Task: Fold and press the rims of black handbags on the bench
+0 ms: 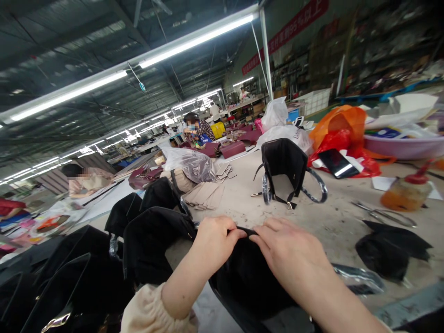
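My left hand [212, 241] and my right hand [289, 249] both pinch the top edge of a black handbag [247, 282] that stands on the worktable [243, 208] right in front of me. The fingertips of the two hands nearly meet at the bag's rim. A cream sleeve covers my left forearm. Further back on the table stands another black handbag [283, 163] with plastic-wrapped handles. A row of black handbags [104, 259] stands to my left.
Scissors [383, 214], an orange glue bottle [406, 193], black fabric [390, 249], a phone [336, 163] on red and orange bags, a stack of tan card pieces [205, 194] and a plastic bag [190, 164] lie on the table. Two other people sit at benches behind.
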The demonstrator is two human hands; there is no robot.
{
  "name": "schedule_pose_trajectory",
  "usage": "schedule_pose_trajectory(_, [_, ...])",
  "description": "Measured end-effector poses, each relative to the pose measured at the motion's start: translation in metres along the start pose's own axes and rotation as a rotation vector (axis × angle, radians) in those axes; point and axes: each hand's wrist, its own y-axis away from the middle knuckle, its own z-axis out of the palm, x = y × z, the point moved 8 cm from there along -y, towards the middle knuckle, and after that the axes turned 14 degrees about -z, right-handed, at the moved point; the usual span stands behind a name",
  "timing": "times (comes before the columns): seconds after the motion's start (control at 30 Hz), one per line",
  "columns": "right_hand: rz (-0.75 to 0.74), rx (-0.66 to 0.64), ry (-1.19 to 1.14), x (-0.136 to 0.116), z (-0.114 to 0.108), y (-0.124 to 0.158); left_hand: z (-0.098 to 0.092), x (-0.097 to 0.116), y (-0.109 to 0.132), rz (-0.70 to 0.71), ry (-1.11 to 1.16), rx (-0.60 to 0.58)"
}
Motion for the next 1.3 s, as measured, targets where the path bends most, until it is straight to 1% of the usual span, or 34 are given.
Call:
schedule_pose_trajectory(0.13, [0.003,0.024,-0.042,-0.001,0.005,-0.003,-0.004,-0.005,0.003,0.001,0.04,-0.014])
schedule_pose_trajectory(0.27, [-0.005,0.063,-0.048,0.001,0.003,-0.002,-0.011,-0.015,0.011,0.01,0.112,-0.035])
schedule_pose_trajectory(0.4, [-0.017,0.075,-0.036,0.0,0.002,-0.003,-0.015,-0.018,0.017,0.012,0.108,-0.036])
schedule_pose_trajectory(0.5, [-0.018,0.078,-0.021,-0.001,0.002,-0.003,-0.015,-0.016,0.016,0.026,0.095,-0.019])
schedule_pose_trajectory(0.67, [-0.018,0.057,-0.014,-0.003,0.002,0.0,-0.009,-0.019,0.007,-0.021,0.007,0.025])
schedule_pose_trajectory(0.8, [-0.028,0.043,-0.007,-0.004,0.002,0.0,-0.008,-0.019,0.002,-0.039,-0.014,0.052])
schedule_pose_trajectory(1.0, [-0.02,0.041,0.002,-0.005,0.0,-0.001,-0.005,-0.017,0.002,-0.022,-0.079,0.058])
schedule_pose_trajectory(1.1, [0.0,-0.001,0.006,0.002,-0.005,0.007,-0.005,-0.018,0.003,-0.015,-0.086,0.057])
schedule_pose_trajectory(1.2, [0.032,-0.037,0.041,0.019,-0.015,0.021,-0.006,-0.019,0.003,-0.02,-0.108,0.056])
schedule_pose_trajectory(1.3, [0.011,-0.104,0.031,0.034,-0.017,0.029,-0.006,-0.018,0.004,-0.002,-0.117,0.052])
